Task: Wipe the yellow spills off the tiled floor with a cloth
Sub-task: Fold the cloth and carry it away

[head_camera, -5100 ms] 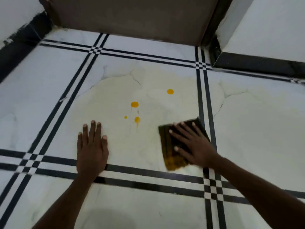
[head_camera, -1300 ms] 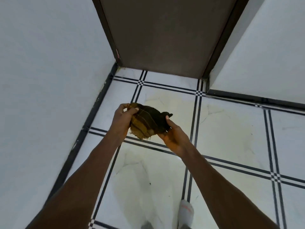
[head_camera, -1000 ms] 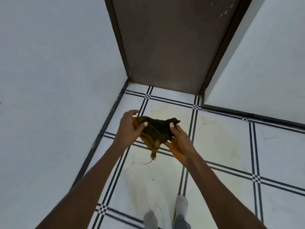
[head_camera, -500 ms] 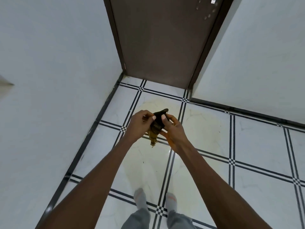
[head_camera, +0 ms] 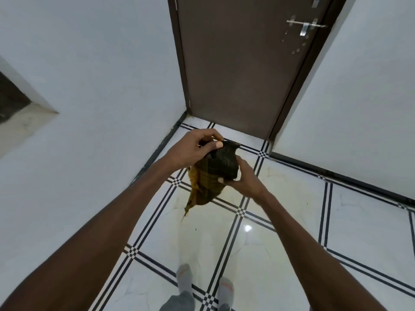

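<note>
From the head camera, the left hand (head_camera: 195,147) and right hand (head_camera: 243,177) both grip a dark, yellow-stained cloth (head_camera: 213,173) up in the air. The white tiled floor (head_camera: 292,198) below shows no yellow drops, only a pale smear, so wiping looks nearly done.

left hand (head_camera: 195,147) + right hand (head_camera: 245,178) grip cloth (head_camera: 213,173) | above tiled floor (head_camera: 280,198)

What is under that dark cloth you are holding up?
Under the dark, yellow-stained checked cloth, held in the air by the left hand and right hand, lies white tiled floor with a faint yellowish smear. The bit of floor right behind the cloth is hidden.
</note>
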`<act>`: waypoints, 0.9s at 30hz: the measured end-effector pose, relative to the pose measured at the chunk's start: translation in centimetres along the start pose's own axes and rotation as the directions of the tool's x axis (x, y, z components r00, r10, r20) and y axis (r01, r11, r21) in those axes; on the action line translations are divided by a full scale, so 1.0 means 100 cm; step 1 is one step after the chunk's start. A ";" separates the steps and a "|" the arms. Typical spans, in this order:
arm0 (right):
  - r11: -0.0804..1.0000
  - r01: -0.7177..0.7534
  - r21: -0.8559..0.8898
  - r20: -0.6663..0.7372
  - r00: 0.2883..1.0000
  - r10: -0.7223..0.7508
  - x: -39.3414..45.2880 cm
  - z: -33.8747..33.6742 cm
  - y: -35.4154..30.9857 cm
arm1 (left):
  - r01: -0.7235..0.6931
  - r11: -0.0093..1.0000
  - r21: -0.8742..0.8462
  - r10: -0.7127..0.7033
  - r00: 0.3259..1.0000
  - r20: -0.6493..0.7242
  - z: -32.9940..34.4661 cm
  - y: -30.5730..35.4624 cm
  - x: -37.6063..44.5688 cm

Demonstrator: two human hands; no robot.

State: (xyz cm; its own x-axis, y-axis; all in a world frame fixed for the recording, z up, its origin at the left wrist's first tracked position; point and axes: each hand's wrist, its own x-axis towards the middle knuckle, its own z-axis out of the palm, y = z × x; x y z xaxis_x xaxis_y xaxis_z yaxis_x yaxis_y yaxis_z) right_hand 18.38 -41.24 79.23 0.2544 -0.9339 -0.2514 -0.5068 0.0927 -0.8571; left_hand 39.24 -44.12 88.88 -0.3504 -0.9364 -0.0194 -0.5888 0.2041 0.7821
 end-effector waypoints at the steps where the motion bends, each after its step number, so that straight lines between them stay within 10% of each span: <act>1: 0.998 0.027 0.062 0.070 0.997 -0.031 0.002 -0.007 -0.008 | -0.021 1.000 -0.001 0.021 1.000 0.020 -0.003 0.006 0.000; 5: 0.973 0.056 0.223 0.261 0.959 -0.115 0.002 -0.014 -0.026 | -0.031 0.999 -0.032 0.030 0.999 -0.041 -0.025 0.026 0.000; 14: 0.825 -0.080 0.559 0.197 0.980 -0.038 -0.003 0.009 -0.049 | 0.269 0.955 -0.122 -0.295 0.887 -0.354 -0.024 -0.028 0.002; 21: 0.654 -0.278 0.704 0.237 0.960 0.152 -0.005 0.021 -0.031 | 0.605 0.679 -0.416 -0.673 0.739 -0.025 0.058 -0.089 -0.059; 27: 0.625 -0.297 0.722 0.250 0.954 0.164 -0.002 0.018 -0.038 | 0.552 0.557 -0.621 -0.594 0.787 0.167 0.066 -0.083 -0.061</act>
State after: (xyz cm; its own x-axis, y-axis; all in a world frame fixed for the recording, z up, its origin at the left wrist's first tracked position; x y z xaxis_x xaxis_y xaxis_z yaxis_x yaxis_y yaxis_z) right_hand 21.74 -40.76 81.70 0.3653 -0.7895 -0.4931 0.2023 0.5844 -0.7858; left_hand 41.44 -38.24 78.35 -0.0483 -0.8104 -0.5838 -0.0690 -0.5804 0.8114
